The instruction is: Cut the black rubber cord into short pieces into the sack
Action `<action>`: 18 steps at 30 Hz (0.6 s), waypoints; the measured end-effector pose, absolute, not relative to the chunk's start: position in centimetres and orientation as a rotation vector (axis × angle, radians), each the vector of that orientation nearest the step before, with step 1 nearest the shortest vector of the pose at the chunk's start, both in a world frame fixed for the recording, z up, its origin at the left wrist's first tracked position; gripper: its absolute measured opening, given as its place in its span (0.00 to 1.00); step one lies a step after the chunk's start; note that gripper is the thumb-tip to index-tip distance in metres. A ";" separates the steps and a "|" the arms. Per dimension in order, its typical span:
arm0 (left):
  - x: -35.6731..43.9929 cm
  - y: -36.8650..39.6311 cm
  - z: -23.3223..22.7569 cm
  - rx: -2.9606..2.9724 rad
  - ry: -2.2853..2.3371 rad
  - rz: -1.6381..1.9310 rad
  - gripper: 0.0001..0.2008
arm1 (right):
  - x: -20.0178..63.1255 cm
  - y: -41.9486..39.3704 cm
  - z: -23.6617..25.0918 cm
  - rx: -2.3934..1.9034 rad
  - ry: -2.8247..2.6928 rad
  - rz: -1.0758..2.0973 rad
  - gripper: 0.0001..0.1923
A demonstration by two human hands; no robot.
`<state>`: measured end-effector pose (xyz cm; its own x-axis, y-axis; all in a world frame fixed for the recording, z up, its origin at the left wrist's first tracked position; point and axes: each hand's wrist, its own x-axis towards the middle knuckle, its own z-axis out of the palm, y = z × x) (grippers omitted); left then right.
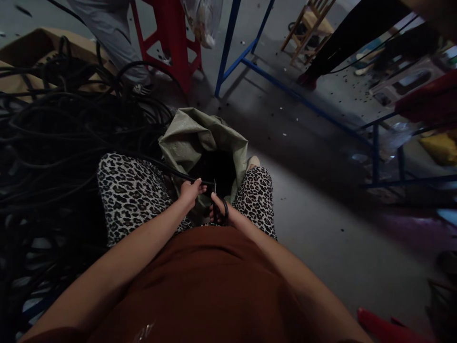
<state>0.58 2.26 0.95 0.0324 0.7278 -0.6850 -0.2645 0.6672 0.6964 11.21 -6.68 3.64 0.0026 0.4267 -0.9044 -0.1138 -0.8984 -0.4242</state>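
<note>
Between the seated person's knees, over an open green sack, the left hand is pinching a black cable from the tangled cable pile, fingers clamped on it. The right hand is gripping scissors, likely trimming the cable end; next calls for a steady snip.

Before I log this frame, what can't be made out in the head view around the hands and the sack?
- Inside of the green woven sack: its mouth is in deep shadow, contents unreadable.
- Scissors in the right hand: blades small and dim, so open or closed is unclear.
- Black cable held by the left hand: its far end is lost in the dark cable pile.
- Person by the red stool: cut off by the top edge.
</note>
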 end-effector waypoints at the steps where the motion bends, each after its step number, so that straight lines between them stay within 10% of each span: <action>1: 0.6 2.2 0.9 0.440 1.333 0.797 0.08 | 11.2 -6.7 3.6 -1.912 -0.307 1.958 0.31; 18: 0.6 2.1 0.7 0.460 1.334 0.788 0.07 | 11.3 -6.8 4.0 -1.896 -0.313 1.980 0.33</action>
<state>0.55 2.10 0.69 0.0393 0.7327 -0.6794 -0.2414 0.6667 0.7051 11.35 -6.75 4.03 -0.0175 0.4184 -0.9081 -0.1179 -0.9028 -0.4136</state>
